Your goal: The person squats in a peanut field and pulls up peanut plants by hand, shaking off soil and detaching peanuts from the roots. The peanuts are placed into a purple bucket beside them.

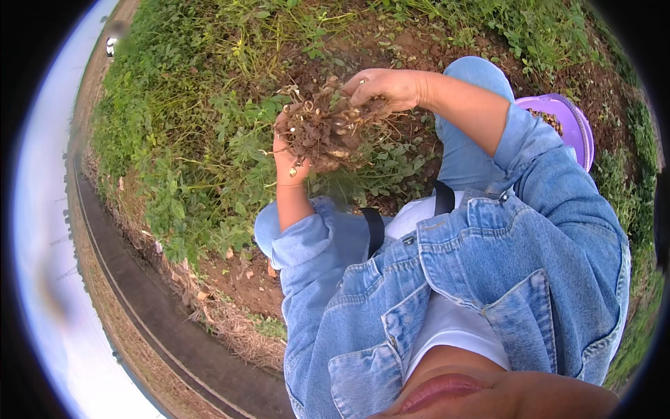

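Note:
A muddy clump of uprooted plant roots [322, 126] with small pale pods and dangling rootlets is between my hands, above the green foliage. My left hand [288, 150] grips its left side, fingers mostly hidden behind soil and roots. My right hand [377, 87] is closed on its upper right part, with thumb and fingers bent among the roots.
A purple bucket [574, 130] holding small brownish pods stands by my right knee. Leafy plants [167, 84] and reddish soil [237, 286] surround me. A dark paved strip [129, 265] runs along the left. A distant person [110, 47] is at the upper left.

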Tool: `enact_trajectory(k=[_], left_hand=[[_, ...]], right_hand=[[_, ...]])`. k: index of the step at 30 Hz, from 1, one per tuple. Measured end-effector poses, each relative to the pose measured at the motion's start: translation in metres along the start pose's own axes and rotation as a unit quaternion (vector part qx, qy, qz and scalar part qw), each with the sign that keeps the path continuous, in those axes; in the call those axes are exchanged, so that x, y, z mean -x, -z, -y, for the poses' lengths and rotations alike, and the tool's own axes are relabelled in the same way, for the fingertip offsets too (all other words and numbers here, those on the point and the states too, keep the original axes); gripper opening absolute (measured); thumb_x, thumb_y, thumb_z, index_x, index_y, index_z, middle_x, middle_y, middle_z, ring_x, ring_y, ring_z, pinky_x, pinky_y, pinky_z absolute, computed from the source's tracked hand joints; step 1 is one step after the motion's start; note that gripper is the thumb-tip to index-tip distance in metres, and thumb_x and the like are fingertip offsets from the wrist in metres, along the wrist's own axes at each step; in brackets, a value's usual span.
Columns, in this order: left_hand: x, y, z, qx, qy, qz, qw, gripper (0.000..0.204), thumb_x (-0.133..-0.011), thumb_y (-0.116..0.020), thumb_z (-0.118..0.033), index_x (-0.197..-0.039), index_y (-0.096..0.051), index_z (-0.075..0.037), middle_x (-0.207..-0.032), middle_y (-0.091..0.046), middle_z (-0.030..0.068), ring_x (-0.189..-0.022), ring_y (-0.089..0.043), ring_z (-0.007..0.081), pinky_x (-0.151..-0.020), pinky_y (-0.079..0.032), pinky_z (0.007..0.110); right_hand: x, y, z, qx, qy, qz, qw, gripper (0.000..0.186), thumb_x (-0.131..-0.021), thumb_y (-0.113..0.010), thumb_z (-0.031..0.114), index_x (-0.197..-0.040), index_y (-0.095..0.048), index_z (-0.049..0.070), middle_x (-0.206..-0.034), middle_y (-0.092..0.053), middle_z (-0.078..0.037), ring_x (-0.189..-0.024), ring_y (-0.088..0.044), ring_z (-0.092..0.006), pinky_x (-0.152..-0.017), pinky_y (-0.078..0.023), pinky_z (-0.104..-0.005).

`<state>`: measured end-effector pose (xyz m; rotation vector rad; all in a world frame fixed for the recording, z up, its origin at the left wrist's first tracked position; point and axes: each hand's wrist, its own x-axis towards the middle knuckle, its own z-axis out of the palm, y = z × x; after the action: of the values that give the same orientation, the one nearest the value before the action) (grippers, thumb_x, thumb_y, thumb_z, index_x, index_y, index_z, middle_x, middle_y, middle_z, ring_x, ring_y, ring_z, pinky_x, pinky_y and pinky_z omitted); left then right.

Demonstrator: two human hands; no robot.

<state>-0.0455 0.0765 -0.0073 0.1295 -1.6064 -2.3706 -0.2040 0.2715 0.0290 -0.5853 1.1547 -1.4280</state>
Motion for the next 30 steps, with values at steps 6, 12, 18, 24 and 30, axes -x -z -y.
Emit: enact_trajectory(k=[6, 12, 18, 24, 30], left_hand=[[0.000, 0.003, -0.002, 0.026, -0.027, -0.030, 0.999, 0.044, -0.085, -0.057, 0.005, -0.126, -0.046, -0.004, -0.121, -0.055, 0.0107, -0.109, -0.056, 0.0225, -0.096, -0.048, 0.039], [0.004, 0.013, -0.009, 0.153, 0.057, -0.022, 0.986, 0.030, -0.094, -0.049, -0.015, -0.123, -0.050, -0.004, -0.118, -0.058, 0.0108, -0.108, -0.058, 0.0245, -0.093, -0.050, 0.040], [-0.005, 0.037, 0.010, -0.050, 0.006, 0.029, 0.998, 0.036, -0.097, -0.046, -0.022, -0.128, -0.046, -0.004, -0.127, -0.054, 0.0122, -0.111, -0.057, 0.0261, -0.095, -0.049, 0.041], [-0.008, 0.024, 0.000, 0.026, 0.046, -0.012, 0.999, 0.037, -0.097, -0.047, -0.022, -0.129, -0.045, -0.004, -0.127, -0.054, 0.0122, -0.111, -0.057, 0.0260, -0.096, -0.049, 0.041], [-0.008, 0.025, -0.004, 0.039, 0.040, -0.032, 0.998, 0.038, -0.097, -0.048, -0.022, -0.129, -0.044, -0.004, -0.128, -0.053, 0.0122, -0.111, -0.057, 0.0260, -0.096, -0.049, 0.041]], right_hand=[[0.002, 0.026, 0.027, -0.125, 0.238, 0.045, 0.962, 0.018, -0.094, -0.053, 0.024, -0.082, -0.052, 0.011, -0.060, -0.036, 0.005, -0.052, -0.030, -0.0068, -0.044, -0.026, -0.0241], [0.001, 0.022, 0.038, 0.397, 0.081, -0.214, 0.889, 0.041, -0.093, -0.058, 0.038, -0.121, -0.060, 0.010, -0.069, -0.060, -0.004, -0.053, -0.051, -0.0119, -0.054, -0.043, -0.0304], [-0.013, 0.029, 0.022, 0.492, 0.185, -0.223, 0.821, 0.040, -0.094, -0.051, 0.041, -0.127, -0.058, 0.020, -0.098, -0.067, -0.012, -0.080, -0.064, -0.0248, -0.080, -0.050, -0.0389], [0.010, -0.001, 0.045, 0.420, 0.131, -0.059, 0.896, 0.033, -0.091, -0.058, 0.021, -0.121, -0.061, 0.010, -0.103, -0.068, -0.011, -0.096, -0.063, -0.0206, -0.086, -0.048, -0.0341], [0.013, 0.007, 0.043, 0.454, 0.159, -0.036, 0.876, 0.030, -0.086, -0.063, 0.025, -0.109, -0.065, 0.005, -0.096, -0.066, -0.009, -0.089, -0.060, -0.0198, -0.080, -0.047, -0.0355]])
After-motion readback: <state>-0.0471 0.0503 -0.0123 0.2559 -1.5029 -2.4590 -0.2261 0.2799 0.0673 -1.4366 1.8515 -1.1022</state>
